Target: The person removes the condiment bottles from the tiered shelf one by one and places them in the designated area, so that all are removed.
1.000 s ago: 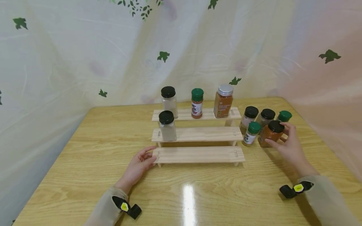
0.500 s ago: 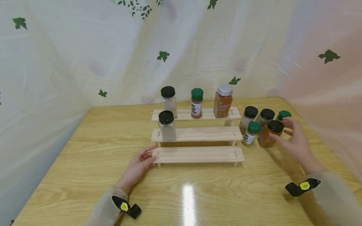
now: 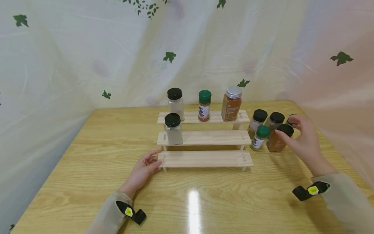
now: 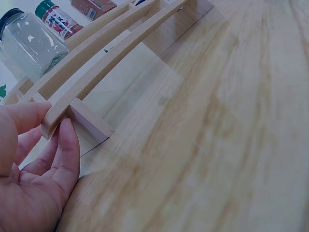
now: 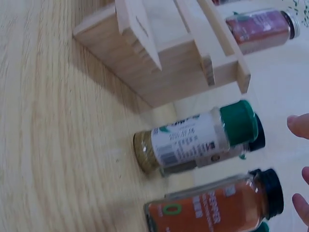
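A three-step wooden rack (image 3: 204, 159) stands mid-table. Its middle step holds a clear black-capped jar (image 3: 173, 130). The top step carries another clear jar (image 3: 175, 99), a green-capped red jar (image 3: 204, 105) and a silver-lidded brown jar (image 3: 231, 103). My left hand (image 3: 152, 162) rests relaxed against the left end of the lowest board (image 4: 58, 113). My right hand (image 3: 289, 127) hovers with fingers spread above the orange black-capped jar (image 3: 274, 142). It mostly hides a jar behind that one. In the right wrist view its fingertips (image 5: 299, 125) stay clear of the orange jar (image 5: 217, 208).
Right of the rack stand two black-capped jars (image 3: 257, 122) (image 3: 274, 120) and a small green-capped jar (image 3: 259, 137), also seen in the right wrist view (image 5: 193, 140). A leaf-printed curtain (image 3: 87, 65) surrounds the wooden table (image 3: 87, 156). The table edge runs close past my right hand.
My right hand has let go of the orange jar's cap and shifted back and up, now covering the green-capped jar behind it. The left hand has stayed put.
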`<state>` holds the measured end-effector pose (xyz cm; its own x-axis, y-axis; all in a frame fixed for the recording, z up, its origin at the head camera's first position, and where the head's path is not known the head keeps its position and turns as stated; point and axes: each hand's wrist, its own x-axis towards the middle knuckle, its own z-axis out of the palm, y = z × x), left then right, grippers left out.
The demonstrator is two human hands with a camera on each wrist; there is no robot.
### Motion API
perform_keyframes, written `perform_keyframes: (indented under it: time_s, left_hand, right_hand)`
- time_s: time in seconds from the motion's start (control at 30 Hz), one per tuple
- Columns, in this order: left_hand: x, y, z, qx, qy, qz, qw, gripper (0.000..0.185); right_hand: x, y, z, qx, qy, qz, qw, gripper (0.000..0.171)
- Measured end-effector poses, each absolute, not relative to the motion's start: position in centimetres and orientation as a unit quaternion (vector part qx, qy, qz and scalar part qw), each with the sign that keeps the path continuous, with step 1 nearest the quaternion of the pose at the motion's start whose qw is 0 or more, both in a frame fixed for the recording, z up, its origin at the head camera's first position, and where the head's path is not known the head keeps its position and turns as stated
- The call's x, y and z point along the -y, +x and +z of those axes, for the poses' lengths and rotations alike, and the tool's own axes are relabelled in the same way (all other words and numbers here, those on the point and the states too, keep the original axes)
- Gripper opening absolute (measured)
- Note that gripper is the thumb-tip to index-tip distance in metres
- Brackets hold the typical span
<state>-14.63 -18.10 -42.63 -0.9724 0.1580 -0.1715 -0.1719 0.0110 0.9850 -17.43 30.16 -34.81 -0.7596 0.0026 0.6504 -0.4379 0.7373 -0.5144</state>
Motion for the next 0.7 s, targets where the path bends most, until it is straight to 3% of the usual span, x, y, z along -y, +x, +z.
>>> perform_keyframes:
  time_s: [0.37,0.7]
  left_hand:
    - [18.1,-14.6,-42.5,-0.704,-0.007,0.701,0.114,0.049]
    - [18.2,-14.6,-42.6,-0.698,0.012,0.707,0.115,0.050]
  right_hand:
    - [-25.8,-17.1,-32.9,0.854,0.183,0.325,0.364,0.050]
    - [-22.4,-17.1,-32.6,0.842,0.223,0.361,0.333,0.050]
